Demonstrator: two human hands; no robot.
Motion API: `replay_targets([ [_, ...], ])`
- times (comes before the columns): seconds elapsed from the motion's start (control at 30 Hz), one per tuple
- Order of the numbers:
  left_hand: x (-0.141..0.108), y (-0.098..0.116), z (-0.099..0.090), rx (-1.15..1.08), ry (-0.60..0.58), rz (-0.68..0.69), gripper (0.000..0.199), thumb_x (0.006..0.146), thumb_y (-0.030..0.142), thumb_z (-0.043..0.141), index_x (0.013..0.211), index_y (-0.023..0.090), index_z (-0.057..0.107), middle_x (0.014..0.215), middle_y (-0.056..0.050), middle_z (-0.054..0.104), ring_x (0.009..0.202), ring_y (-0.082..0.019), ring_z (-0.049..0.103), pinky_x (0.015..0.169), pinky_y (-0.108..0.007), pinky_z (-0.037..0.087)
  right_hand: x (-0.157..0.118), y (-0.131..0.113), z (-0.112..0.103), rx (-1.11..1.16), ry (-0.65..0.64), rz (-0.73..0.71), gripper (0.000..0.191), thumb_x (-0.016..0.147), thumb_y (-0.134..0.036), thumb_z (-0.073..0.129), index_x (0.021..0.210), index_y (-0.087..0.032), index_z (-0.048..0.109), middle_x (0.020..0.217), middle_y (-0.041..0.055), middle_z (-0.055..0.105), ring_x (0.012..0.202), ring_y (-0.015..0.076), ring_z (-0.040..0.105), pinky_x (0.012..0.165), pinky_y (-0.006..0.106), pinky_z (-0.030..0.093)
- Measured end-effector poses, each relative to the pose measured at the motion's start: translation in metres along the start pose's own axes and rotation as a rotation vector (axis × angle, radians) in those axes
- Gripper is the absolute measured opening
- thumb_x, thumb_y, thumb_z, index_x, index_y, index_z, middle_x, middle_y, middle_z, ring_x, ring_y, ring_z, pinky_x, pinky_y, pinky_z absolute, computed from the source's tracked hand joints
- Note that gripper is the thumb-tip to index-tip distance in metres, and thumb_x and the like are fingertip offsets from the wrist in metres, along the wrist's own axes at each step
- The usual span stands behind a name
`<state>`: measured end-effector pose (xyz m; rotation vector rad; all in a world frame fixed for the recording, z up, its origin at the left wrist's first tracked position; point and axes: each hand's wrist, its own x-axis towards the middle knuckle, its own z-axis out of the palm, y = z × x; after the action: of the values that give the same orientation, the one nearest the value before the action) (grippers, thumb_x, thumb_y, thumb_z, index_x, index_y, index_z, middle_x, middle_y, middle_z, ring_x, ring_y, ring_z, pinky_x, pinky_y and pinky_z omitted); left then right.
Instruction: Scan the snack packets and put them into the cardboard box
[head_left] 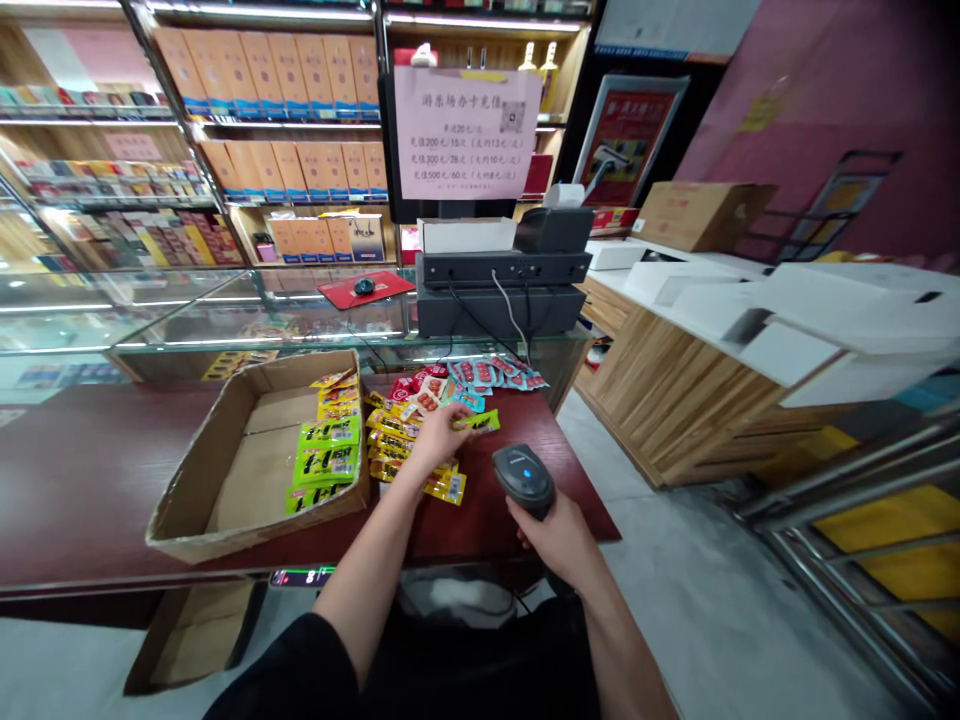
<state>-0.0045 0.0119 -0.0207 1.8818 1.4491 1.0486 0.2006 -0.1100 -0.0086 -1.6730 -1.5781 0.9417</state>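
Head view: right hand (561, 535) nearest, by the near right corner of the table (82, 465), fingers curled around the handle of a dark barcode scanner (517, 470) (blue light lit on top). Left hand (437, 432) slightly farther in, thumb and fingers pinching one end of a green packet (482, 422); packet is over the right part of the table, just beyond the scanner and left of it. Yellow packets (390, 440) overlap beneath and beside this hand. Left of them, a shallow cardboard box (240, 470) extends from close to the near edge toward the far edge; more green packets (328, 463) line its right side. Along the far edge: red packets (405, 386), then blue packets (487, 373) near the far right corner. Beyond the table: dark equipment with cables (435, 312); above it, a pink notice (457, 150).
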Motion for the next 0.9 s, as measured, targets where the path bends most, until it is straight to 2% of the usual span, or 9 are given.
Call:
replay_targets([
  [0.07, -0.003, -0.003, -0.010, -0.198, 0.055, -0.060, 0.028, 0.073, 0.025, 0.072, 0.100, 0.017, 0.072, 0.088, -0.004, 0.071, 0.080, -0.017, 0.064, 0.074, -0.027, 0.049, 0.000, -0.002, 0.001, 0.002, 0.000, -0.030, 0.025, 0.079, -0.043, 0.062, 0.083, -0.019, 0.062, 0.057, 0.0023, 0.068, 0.047, 0.0198, 0.066, 0.050, 0.027, 0.050],
  [0.2, -0.013, -0.001, -0.033, -0.484, 0.084, -0.136, 0.047, 0.067, 0.029, 0.077, 0.112, 0.016, 0.071, 0.079, -0.001, 0.070, 0.069, -0.013, 0.063, 0.067, -0.024, 0.049, 0.000, -0.012, 0.004, 0.032, -0.014, -0.077, 0.029, 0.079, -0.045, 0.062, 0.086, -0.017, 0.064, 0.057, 0.0029, 0.068, 0.049, 0.0208, 0.066, 0.051, 0.028, 0.050],
  [0.27, -0.018, 0.001, -0.042, -0.603, 0.131, -0.186, 0.053, 0.058, 0.031, 0.084, 0.107, 0.014, 0.070, 0.076, -0.001, 0.070, 0.067, -0.013, 0.063, 0.068, -0.025, 0.050, 0.000, -0.019, 0.007, 0.048, -0.022, -0.109, 0.032, 0.079, -0.045, 0.062, 0.092, -0.016, 0.066, 0.056, 0.0022, 0.068, 0.049, 0.0212, 0.066, 0.051, 0.029, 0.050],
  [0.33, -0.023, 0.001, -0.048, -0.689, 0.157, -0.242, 0.051, 0.050, 0.034, 0.088, 0.093, 0.013, 0.070, 0.074, -0.002, 0.071, 0.067, -0.014, 0.065, 0.070, -0.027, 0.051, -0.001, -0.025, 0.011, 0.052, -0.038, -0.138, 0.033, 0.079, -0.044, 0.062, 0.097, -0.016, 0.067, 0.055, 0.0016, 0.067, 0.051, 0.0214, 0.066, 0.051, 0.028, 0.050],
  [0.43, -0.028, -0.002, -0.052, -0.712, 0.171, -0.291, 0.044, 0.047, 0.039, 0.089, 0.076, 0.014, 0.067, 0.070, -0.003, 0.071, 0.067, -0.015, 0.066, 0.071, -0.027, 0.051, -0.001, -0.033, 0.018, 0.065, -0.075, -0.148, 0.030, 0.079, -0.043, 0.062, 0.095, -0.018, 0.066, 0.057, 0.0017, 0.068, 0.052, 0.0209, 0.067, 0.052, 0.028, 0.051],
  [0.53, -0.031, -0.005, -0.053, -0.692, 0.204, -0.301, 0.041, 0.049, 0.041, 0.088, 0.070, 0.015, 0.064, 0.066, -0.001, 0.070, 0.065, -0.015, 0.066, 0.067, -0.025, 0.050, 0.000, -0.036, 0.025, 0.097, -0.113, -0.153, 0.024, 0.079, -0.041, 0.061, 0.089, -0.019, 0.062, 0.059, 0.0015, 0.068, 0.049, 0.0197, 0.065, 0.051, 0.028, 0.050],
  [0.8, -0.035, -0.001, -0.054, -0.620, 0.219, -0.317, 0.042, 0.051, 0.042, 0.086, 0.074, 0.014, 0.065, 0.062, 0.000, 0.067, 0.057, -0.013, 0.061, 0.055, -0.023, 0.047, 0.003, -0.036, 0.030, 0.086, -0.111, -0.160, 0.024, 0.081, -0.040, 0.061, 0.091, -0.018, 0.060, 0.059, 0.0013, 0.067, 0.047, 0.0188, 0.064, 0.050, 0.027, 0.050],
  [0.9, -0.035, 0.003, -0.054, -0.645, 0.200, -0.308, 0.042, 0.051, 0.040, 0.087, 0.077, 0.013, 0.067, 0.066, -0.002, 0.069, 0.062, -0.014, 0.063, 0.060, -0.024, 0.049, 0.002, -0.038, 0.028, 0.094, -0.107, -0.160, 0.023, 0.080, -0.040, 0.061, 0.088, -0.019, 0.060, 0.058, 0.0011, 0.067, 0.047, 0.0185, 0.064, 0.050, 0.027, 0.049],
])
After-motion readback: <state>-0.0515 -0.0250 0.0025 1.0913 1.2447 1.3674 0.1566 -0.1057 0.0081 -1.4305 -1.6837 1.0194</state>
